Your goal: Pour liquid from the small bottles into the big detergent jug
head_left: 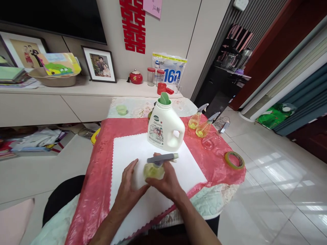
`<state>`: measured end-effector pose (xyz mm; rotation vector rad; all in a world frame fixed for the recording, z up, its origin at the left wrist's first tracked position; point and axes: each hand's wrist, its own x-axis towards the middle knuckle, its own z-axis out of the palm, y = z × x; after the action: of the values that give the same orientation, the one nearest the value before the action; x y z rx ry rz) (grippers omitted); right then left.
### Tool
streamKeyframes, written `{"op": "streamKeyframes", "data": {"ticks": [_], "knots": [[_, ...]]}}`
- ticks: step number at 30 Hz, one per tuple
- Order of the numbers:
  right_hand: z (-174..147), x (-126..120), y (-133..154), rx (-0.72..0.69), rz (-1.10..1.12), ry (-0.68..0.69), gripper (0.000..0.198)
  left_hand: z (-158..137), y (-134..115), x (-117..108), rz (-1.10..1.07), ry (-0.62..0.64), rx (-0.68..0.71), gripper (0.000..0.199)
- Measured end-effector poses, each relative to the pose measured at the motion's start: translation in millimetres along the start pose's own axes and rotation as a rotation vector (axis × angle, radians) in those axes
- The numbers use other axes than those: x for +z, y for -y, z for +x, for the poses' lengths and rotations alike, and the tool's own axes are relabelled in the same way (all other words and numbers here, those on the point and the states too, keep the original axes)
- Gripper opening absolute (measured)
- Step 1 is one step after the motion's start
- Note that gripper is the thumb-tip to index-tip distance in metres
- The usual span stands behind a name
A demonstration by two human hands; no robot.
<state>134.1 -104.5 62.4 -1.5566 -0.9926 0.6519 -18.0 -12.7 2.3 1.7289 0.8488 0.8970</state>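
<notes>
The bottle (151,171), clear and rounded, contains yellow-green liquid. Its grey spray head (161,158) is on, pale nozzle (175,156) to the right. Right fingers (157,183) hold it over the white sheet (125,148).

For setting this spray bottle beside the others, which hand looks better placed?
Right hand, probably: it holds the spray bottle, and the other spray bottles are to the right. The left hand is open, gripping nothing.

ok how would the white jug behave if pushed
The white jug would probably keep its shape, since its moulded body looks stiff. Standing tall, it may tip if pushed near the neck. Its opaque walls hide any contents, so weight is uncertain.
</notes>
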Motion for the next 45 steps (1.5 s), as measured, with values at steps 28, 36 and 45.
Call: {"op": "streamKeyframes", "data": {"ticks": [28,36,45], "knots": [[-25.5,-279.4,-78.2,0.146,-0.201,-0.551,0.068,-3.8,12.5,-2.9,0.265,0.139,0.112,0.043],[-29.5,-286.3,-81.4,0.124,-0.336,-0.527,0.059,-4.1,12.5,-3.7,0.289,0.133,0.126,0.037],[-33.6,-276.2,-87.3,0.079,-0.515,-0.701,0.075,-4.1,23.5,-3.9,0.307,0.131,0.192,0.032]]}}
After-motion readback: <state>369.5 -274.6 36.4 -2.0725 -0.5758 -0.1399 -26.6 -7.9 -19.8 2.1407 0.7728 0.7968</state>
